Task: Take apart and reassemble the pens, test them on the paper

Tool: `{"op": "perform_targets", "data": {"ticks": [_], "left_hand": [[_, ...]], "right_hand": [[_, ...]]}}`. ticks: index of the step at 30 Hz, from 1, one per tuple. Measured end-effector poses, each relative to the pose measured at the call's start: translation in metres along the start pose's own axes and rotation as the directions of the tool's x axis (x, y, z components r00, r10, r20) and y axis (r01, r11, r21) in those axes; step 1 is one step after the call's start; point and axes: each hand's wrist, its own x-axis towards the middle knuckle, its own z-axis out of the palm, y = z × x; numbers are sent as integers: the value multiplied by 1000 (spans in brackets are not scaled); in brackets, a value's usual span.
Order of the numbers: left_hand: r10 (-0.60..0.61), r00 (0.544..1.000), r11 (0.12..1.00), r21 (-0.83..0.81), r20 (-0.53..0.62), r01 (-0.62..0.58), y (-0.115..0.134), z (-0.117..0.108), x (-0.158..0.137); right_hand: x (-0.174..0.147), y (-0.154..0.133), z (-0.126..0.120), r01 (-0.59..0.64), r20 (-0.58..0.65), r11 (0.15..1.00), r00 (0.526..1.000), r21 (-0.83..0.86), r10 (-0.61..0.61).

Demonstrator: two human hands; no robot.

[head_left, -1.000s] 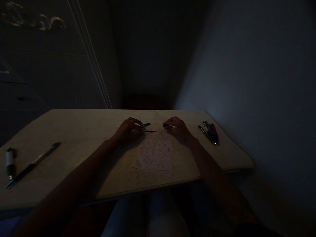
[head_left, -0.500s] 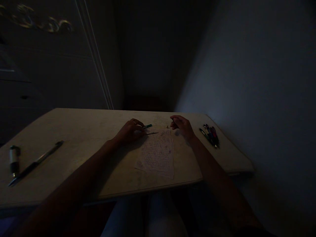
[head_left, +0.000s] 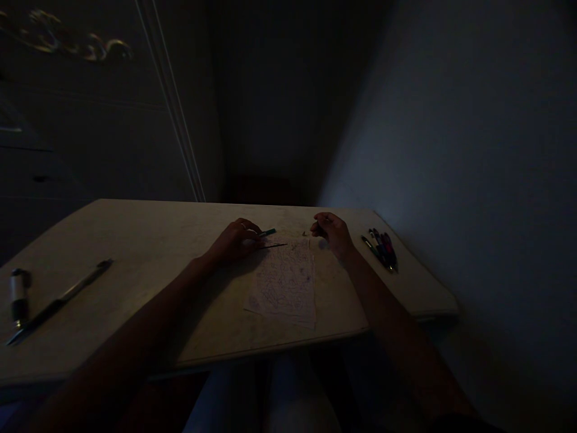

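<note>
My left hand (head_left: 235, 240) rests over the far left corner of a sheet of paper (head_left: 283, 291) covered in scribbled line marks. Its fingers are closed on pen parts: a short green piece (head_left: 269, 232) pokes out past the fingertips, and a thin dark stick like a refill (head_left: 274, 245) reaches out near the thumb, over the paper. My right hand (head_left: 332, 231) hovers beyond the paper's far right corner with fingers curled and pinched together; whatever they may hold is too dark to make out. A tiny brownish bit (head_left: 304, 234) lies on the table between the hands.
On the right of the pale table (head_left: 171, 225) lies a bunch of several pens (head_left: 383, 248). A long pen (head_left: 63, 300) and a thick white-and-black pen-like piece (head_left: 18, 299) lie at the left. A wall (head_left: 451, 150) rises on the right, dark furniture (head_left: 108, 138) on the left.
The view has shifted slightly, so the table and pens sit a little further left. Both hands keep nearly the same pose, the right fingers still pinched.
</note>
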Motion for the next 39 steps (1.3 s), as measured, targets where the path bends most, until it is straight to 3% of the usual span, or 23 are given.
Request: {"op": "perform_targets", "data": {"ticks": [7, 12, 16, 19, 25, 28, 31, 34, 39], "left_hand": [[4, 999, 999, 33, -32, -3, -5, 3, -1], [-90, 996, 991, 106, 25, 87, -10, 4, -1], [-172, 982, 977, 139, 82, 160, -10, 4, -1], [-203, 977, 972, 134, 62, 193, -9, 3, -2], [-292, 956, 950, 119, -7, 290, -9, 0, -3], [-284, 954, 953, 84, -92, 292, -11, 2, -3], [-286, 940, 956, 8, -188, 293, -11, 3, -2], [-323, 908, 946, -77, -265, 314, -12, 4, -1], [-359, 905, 933, -121, -228, 340, -15, 3, -2]], "right_hand": [[8, 12, -6, 18, -164, 998, 986, -54, -27], [8, 19, -8, 92, -133, 897, 977, -433, -164], [6, 17, -10, 128, -83, 802, 973, -583, -216], [5, 14, -9, 121, -111, 801, 967, -586, -227], [2, 9, -6, -35, -244, 910, 967, -413, -74], [4, 11, -8, -43, -287, 933, 956, -356, -65], [5, 14, -9, -28, -260, 910, 962, -413, -88], [3, 14, -9, 29, -184, 811, 969, -584, -167], [-1, 15, -8, 129, -17, 669, 978, -732, -207]]}}
